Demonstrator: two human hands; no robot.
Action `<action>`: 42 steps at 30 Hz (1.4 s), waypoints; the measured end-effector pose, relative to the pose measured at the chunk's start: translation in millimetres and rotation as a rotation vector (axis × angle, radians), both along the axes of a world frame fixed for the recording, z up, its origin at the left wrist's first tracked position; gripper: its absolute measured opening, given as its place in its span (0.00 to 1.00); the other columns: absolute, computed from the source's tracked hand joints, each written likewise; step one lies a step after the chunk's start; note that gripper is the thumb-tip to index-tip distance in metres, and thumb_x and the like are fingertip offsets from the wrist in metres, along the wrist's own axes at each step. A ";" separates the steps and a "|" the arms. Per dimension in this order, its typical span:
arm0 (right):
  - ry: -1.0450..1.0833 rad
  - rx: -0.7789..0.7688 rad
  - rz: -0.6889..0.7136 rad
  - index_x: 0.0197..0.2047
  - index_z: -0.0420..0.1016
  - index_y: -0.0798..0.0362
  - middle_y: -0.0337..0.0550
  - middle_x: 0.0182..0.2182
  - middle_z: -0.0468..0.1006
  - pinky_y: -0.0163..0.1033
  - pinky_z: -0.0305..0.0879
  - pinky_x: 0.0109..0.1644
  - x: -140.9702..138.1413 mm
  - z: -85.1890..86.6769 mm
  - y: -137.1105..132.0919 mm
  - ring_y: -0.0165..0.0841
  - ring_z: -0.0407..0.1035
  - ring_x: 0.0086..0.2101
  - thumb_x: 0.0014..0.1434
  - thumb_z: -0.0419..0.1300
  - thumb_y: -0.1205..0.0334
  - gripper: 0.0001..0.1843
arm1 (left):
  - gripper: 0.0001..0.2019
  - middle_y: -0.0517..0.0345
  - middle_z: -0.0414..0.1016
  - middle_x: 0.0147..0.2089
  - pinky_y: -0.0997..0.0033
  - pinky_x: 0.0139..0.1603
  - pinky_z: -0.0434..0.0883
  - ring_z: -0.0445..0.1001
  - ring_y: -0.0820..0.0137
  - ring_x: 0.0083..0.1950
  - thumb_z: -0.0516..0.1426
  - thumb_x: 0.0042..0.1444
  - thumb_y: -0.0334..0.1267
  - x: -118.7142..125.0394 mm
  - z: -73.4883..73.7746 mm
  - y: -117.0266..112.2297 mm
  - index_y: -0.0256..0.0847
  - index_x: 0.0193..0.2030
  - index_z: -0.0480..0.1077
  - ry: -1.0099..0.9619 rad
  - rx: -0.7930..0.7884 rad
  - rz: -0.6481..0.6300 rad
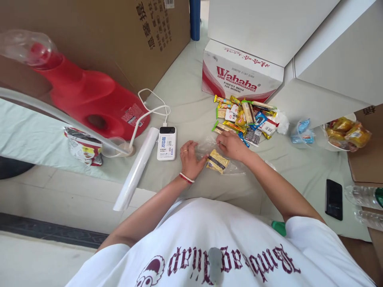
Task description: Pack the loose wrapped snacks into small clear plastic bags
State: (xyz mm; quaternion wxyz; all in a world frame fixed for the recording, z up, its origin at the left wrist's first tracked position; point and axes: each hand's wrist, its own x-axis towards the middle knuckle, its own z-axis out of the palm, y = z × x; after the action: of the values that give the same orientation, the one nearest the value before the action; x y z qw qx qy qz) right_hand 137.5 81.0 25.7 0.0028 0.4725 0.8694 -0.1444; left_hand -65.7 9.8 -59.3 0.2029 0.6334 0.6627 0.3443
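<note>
A small yellow packet (218, 161) with a dark band lies on a thin sheet of clear plastic film (236, 168). My left hand (190, 161), with a ring and a bead bracelet, is beside it on the left. Its thumb reaches the packet's edge and stands apart from the bent fingers. At the upper right, my right hand (233, 146) has its fingers bent down and closed on the film; the fingertips are partly hidden. Just beyond it lies a pile of wrapped snacks (248, 113) in yellow, green, blue and white.
A white power bank (166, 144) with a cable and a roll of clear film (137, 169) lie left. Farther left is a red jug (98, 99). A Wahaha box (239, 75) stands behind the snacks. Right are a bowl of packaged food (344, 133) and a black phone (334, 199).
</note>
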 end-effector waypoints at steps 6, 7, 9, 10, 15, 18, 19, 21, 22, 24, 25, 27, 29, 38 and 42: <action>-0.237 0.102 0.129 0.54 0.75 0.53 0.53 0.43 0.76 0.44 0.57 0.49 -13.0 22.3 -29.7 0.44 0.68 0.46 0.73 0.48 0.63 0.15 | 0.49 0.40 0.74 0.63 0.45 0.62 0.66 0.71 0.47 0.63 0.65 0.53 0.45 2.2 4.4 11.2 0.37 0.77 0.47 -0.018 -0.146 0.016; -0.259 0.088 0.141 0.55 0.74 0.52 0.52 0.44 0.76 0.42 0.58 0.45 -15.1 24.4 -36.7 0.43 0.69 0.44 0.73 0.48 0.64 0.15 | 0.47 0.43 0.78 0.57 0.45 0.61 0.66 0.72 0.48 0.59 0.64 0.53 0.45 1.5 5.7 12.9 0.37 0.77 0.49 -0.002 -0.177 0.013; -0.274 0.055 0.163 0.57 0.72 0.51 0.52 0.45 0.76 0.40 0.59 0.40 -18.9 24.5 -53.3 0.41 0.70 0.42 0.73 0.48 0.66 0.16 | 0.39 0.50 0.81 0.44 0.47 0.58 0.66 0.74 0.49 0.53 0.63 0.53 0.42 0.2 6.7 14.9 0.39 0.72 0.60 0.034 -0.216 0.003; -0.266 0.043 0.170 0.59 0.71 0.50 0.52 0.46 0.76 0.40 0.60 0.38 -20.5 21.8 -62.6 0.41 0.70 0.42 0.72 0.48 0.67 0.17 | 0.32 0.51 0.81 0.40 0.48 0.56 0.65 0.74 0.49 0.51 0.63 0.54 0.40 -0.3 6.3 15.2 0.41 0.67 0.67 0.050 -0.224 -0.002; -0.056 0.008 0.052 0.74 0.54 0.54 0.55 0.48 0.77 0.42 0.69 0.42 -23.5 -15.0 -105.9 0.43 0.72 0.44 0.70 0.47 0.71 0.31 | 0.10 0.52 0.77 0.37 0.50 0.55 0.64 0.71 0.52 0.49 0.62 0.49 0.34 -5.7 -2.3 14.2 0.44 0.40 0.77 0.017 -0.149 0.011; 0.220 -0.005 -0.113 0.77 0.44 0.58 0.55 0.48 0.78 0.44 0.72 0.47 -19.3 -38.3 -118.9 0.42 0.73 0.45 0.69 0.48 0.69 0.36 | 0.07 0.53 0.75 0.41 0.52 0.58 0.65 0.70 0.56 0.50 0.61 0.47 0.32 -16.8 -6.7 15.9 0.44 0.35 0.75 -0.174 -0.061 -0.069; 0.293 -0.003 -0.163 0.77 0.46 0.58 0.55 0.47 0.77 0.44 0.72 0.47 -17.6 -43.4 -120.7 0.42 0.73 0.44 0.69 0.49 0.68 0.36 | 0.06 0.53 0.74 0.42 0.53 0.58 0.66 0.71 0.58 0.50 0.61 0.47 0.32 -22.0 -6.9 16.6 0.44 0.34 0.74 -0.273 -0.042 -0.122; 0.371 -0.006 -0.224 0.74 0.58 0.54 0.51 0.45 0.77 0.42 0.72 0.47 -15.4 -49.1 -121.7 0.39 0.72 0.42 0.69 0.51 0.67 0.31 | 0.04 0.53 0.74 0.43 0.55 0.57 0.68 0.72 0.61 0.49 0.60 0.48 0.32 -33.2 -5.1 16.6 0.43 0.32 0.71 -0.477 -0.033 -0.238; 0.386 -0.012 -0.234 0.70 0.65 0.51 0.49 0.44 0.76 0.41 0.71 0.46 -15.1 -50.1 -121.6 0.38 0.72 0.40 0.70 0.51 0.66 0.27 | 0.03 0.53 0.74 0.43 0.56 0.56 0.69 0.73 0.62 0.49 0.60 0.48 0.33 -38.6 -3.0 15.5 0.43 0.31 0.70 -0.560 -0.040 -0.286; 0.406 -0.043 -0.226 0.61 0.75 0.47 0.45 0.41 0.75 0.39 0.68 0.42 -16.6 -49.7 -120.9 0.35 0.69 0.36 0.70 0.51 0.66 0.21 | 0.04 0.54 0.74 0.43 0.58 0.53 0.71 0.74 0.63 0.47 0.61 0.48 0.33 -47.8 3.0 10.9 0.43 0.28 0.69 -0.661 -0.069 -0.344; 0.415 -0.064 -0.225 0.57 0.78 0.46 0.43 0.39 0.74 0.38 0.66 0.40 -18.2 -48.9 -120.7 0.35 0.68 0.35 0.71 0.51 0.64 0.19 | 0.04 0.54 0.75 0.42 0.58 0.52 0.71 0.74 0.63 0.47 0.61 0.48 0.34 -51.1 6.4 7.8 0.43 0.27 0.68 -0.682 -0.083 -0.352; 0.429 -0.110 -0.249 0.50 0.81 0.48 0.42 0.36 0.72 0.38 0.63 0.38 -21.9 -46.5 -120.7 0.34 0.66 0.34 0.72 0.51 0.61 0.16 | 0.05 0.53 0.76 0.42 0.58 0.50 0.72 0.75 0.62 0.47 0.59 0.51 0.37 -54.3 12.9 1.2 0.44 0.26 0.68 -0.688 -0.103 -0.334; 0.429 -0.158 -0.297 0.43 0.81 0.50 0.41 0.33 0.70 0.38 0.61 0.37 -25.1 -43.8 -120.6 0.34 0.64 0.33 0.72 0.52 0.58 0.16 | 0.12 0.51 0.76 0.43 0.57 0.51 0.73 0.75 0.61 0.49 0.53 0.58 0.42 -53.0 18.2 -3.6 0.45 0.25 0.66 -0.608 -0.129 -0.272; 0.437 -0.131 -0.190 0.41 0.83 0.50 0.44 0.35 0.70 0.40 0.63 0.43 -20.7 -41.8 -116.0 0.37 0.63 0.38 0.71 0.53 0.62 0.16 | 0.15 0.58 0.70 0.34 0.62 0.40 0.70 0.72 0.62 0.38 0.65 0.45 0.43 -50.6 48.7 -13.2 0.46 0.30 0.61 0.008 -0.390 -0.241; 0.425 -0.102 -0.131 0.45 0.84 0.51 0.46 0.37 0.73 0.42 0.64 0.45 -19.5 -49.3 -118.2 0.38 0.65 0.40 0.69 0.53 0.67 0.17 | 0.16 0.66 0.62 0.24 0.71 0.30 0.61 0.62 0.72 0.26 0.63 0.51 0.48 -44.6 79.6 -19.8 0.44 0.27 0.61 -0.285 -0.517 -0.312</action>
State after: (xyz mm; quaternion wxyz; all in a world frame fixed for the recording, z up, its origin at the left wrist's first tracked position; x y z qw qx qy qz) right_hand 118.0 -37.2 -23.6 -0.1660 0.4863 0.8094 -0.2844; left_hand -110.3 -10.0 20.3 0.4975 0.6003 0.5882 0.2146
